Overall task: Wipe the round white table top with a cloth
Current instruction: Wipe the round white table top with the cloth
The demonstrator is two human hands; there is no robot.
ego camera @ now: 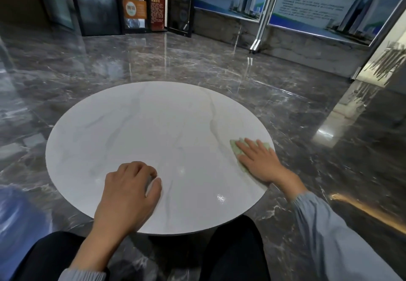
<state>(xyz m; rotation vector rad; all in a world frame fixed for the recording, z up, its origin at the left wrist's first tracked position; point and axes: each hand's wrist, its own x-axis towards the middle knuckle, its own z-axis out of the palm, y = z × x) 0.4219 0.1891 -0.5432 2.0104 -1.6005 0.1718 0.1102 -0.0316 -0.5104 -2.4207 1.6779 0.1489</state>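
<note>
The table top (pixel 164 131) in front of me is hard, smooth and glossy. I judge it slippery enough for a cloth to glide, and too stiff to give under pressure.

My left hand (pixel 129 184) sits on its near part with the fingers loosely curled. It holds nothing, and the fingertips and thumb touch the surface as if to steady me.

Over at the right edge lies the cloth (pixel 235 149), pale green, thin and soft. It looks light and limp, so I expect it would bunch up if I pinched a corner. It is better held flat under the palm, with the weight spread across it.

That is how my right hand (pixel 259 160) has it, with straight, slightly spread fingers pressing the cloth onto the top. Only its edges peek out around my fingers.
</note>
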